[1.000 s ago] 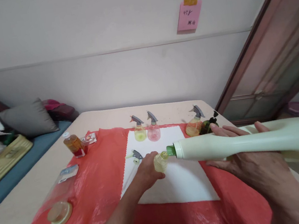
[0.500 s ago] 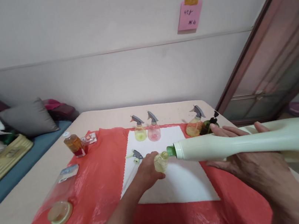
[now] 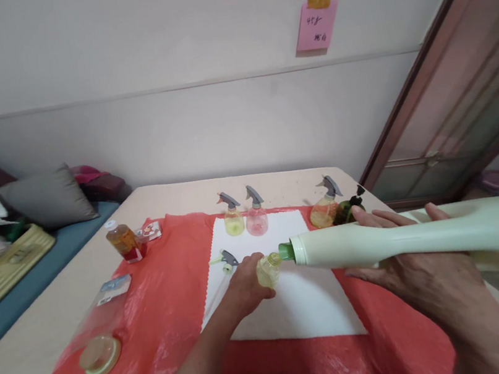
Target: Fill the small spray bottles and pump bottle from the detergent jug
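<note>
My left hand (image 3: 249, 284) is wrapped round a small clear yellow spray bottle (image 3: 268, 272) without its head, tilted toward the right. My right hand (image 3: 413, 275) grips a large pale green jug (image 3: 425, 232) by its handle, held almost level. The jug's green pour spout (image 3: 286, 251) meets the mouth of the small bottle; whether liquid is flowing I cannot tell. Left of my left hand, a grey trigger spray head (image 3: 229, 257) lies on a white sheet (image 3: 305, 310).
Yellow (image 3: 235, 221) and pink (image 3: 257, 220) spray bottles stand behind, with an orange-yellow one (image 3: 323, 212) and a dark green bottle (image 3: 347, 211) to the right. A bottle of amber liquid (image 3: 124, 240) and a round lidded container (image 3: 100, 355) sit left on red plastic sheeting (image 3: 169, 311).
</note>
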A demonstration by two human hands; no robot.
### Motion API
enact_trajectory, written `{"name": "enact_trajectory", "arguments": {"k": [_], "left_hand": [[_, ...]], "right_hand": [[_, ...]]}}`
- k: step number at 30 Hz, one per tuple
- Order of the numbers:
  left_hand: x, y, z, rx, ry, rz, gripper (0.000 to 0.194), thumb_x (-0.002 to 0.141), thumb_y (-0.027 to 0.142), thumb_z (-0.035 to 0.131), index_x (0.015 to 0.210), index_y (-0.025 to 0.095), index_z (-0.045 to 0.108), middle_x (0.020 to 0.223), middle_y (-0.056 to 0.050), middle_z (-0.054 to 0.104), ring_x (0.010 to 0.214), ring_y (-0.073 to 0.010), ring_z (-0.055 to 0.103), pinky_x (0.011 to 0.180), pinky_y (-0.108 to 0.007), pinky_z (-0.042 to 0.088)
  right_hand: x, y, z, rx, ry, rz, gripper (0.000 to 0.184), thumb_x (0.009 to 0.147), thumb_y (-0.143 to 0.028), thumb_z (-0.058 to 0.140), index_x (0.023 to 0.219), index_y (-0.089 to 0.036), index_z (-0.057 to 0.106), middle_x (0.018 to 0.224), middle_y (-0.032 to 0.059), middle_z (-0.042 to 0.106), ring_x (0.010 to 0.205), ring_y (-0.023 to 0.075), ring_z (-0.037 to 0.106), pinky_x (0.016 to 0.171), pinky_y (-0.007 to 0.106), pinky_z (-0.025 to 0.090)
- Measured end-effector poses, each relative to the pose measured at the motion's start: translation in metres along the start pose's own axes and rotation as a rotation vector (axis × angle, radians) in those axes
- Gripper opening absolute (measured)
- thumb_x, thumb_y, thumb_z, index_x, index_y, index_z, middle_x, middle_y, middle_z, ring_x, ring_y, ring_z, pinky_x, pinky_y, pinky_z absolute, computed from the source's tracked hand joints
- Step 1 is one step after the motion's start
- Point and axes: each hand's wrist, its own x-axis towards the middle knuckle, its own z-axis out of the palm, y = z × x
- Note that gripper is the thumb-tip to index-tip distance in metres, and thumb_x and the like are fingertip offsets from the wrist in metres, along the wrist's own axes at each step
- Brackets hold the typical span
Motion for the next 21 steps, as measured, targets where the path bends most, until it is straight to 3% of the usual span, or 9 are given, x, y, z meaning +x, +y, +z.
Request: {"name": "enact_trajectory", "arguments": {"k": [6, 11, 15, 19, 21], "left_hand": [[-0.002, 0.009, -0.005, -0.074, 0.039, 0.022, 0.066, 0.060, 0.016, 0.075, 0.123, 0.025, 0.055, 0.120, -0.006, 0.058, 0.108, -0.0257, 0.054, 0.089, -0.034, 0.044], [-0.004, 0.017, -0.012, -0.286, 0.051, 0.025, 0.069, 0.059, 0.015, 0.077, 0.124, 0.025, 0.055, 0.119, -0.004, 0.062, 0.105, -0.0236, 0.057, 0.088, -0.033, 0.045], [0.000, 0.013, -0.012, -0.448, 0.042, 0.035, 0.071, 0.060, 0.018, 0.078, 0.126, 0.024, 0.053, 0.113, -0.004, 0.065, 0.099, -0.0229, 0.060, 0.084, -0.033, 0.048], [0.007, 0.006, -0.011, -0.417, 0.116, 0.017, 0.072, 0.058, 0.020, 0.079, 0.125, 0.023, 0.054, 0.110, -0.003, 0.066, 0.099, -0.0232, 0.060, 0.085, -0.033, 0.047], [0.010, 0.003, -0.011, -0.388, 0.163, -0.004, 0.070, 0.057, 0.021, 0.080, 0.122, 0.023, 0.055, 0.106, -0.002, 0.066, 0.097, -0.0224, 0.061, 0.084, -0.032, 0.047]], "right_hand": [[-0.002, 0.002, 0.006, 0.085, 0.053, 0.048, 0.082, 0.089, -0.072, 0.043, 0.147, -0.015, 0.038, 0.123, 0.0154, 0.067, 0.110, 0.0326, 0.063, 0.114, 0.060, 0.024], [-0.010, 0.004, 0.024, 0.293, 0.023, 0.292, 0.087, 0.082, -0.077, 0.048, 0.146, -0.020, 0.041, 0.120, 0.0138, 0.067, 0.110, 0.0339, 0.062, 0.110, 0.060, 0.029], [-0.013, 0.003, 0.043, 0.600, 0.049, 0.690, 0.074, 0.076, -0.067, 0.065, 0.133, -0.020, 0.055, 0.106, 0.0101, 0.071, 0.099, 0.0320, 0.064, 0.098, 0.053, 0.044], [-0.016, -0.008, 0.073, 1.101, 0.288, 1.328, 0.057, 0.062, -0.051, 0.078, 0.106, -0.016, 0.067, 0.097, 0.0096, 0.071, 0.098, 0.0321, 0.062, 0.093, 0.049, 0.047], [-0.018, -0.016, 0.093, 1.207, 0.373, 1.463, 0.056, 0.060, -0.052, 0.078, 0.098, -0.013, 0.067, 0.094, 0.0114, 0.070, 0.093, 0.0316, 0.063, 0.084, 0.048, 0.051]]}}
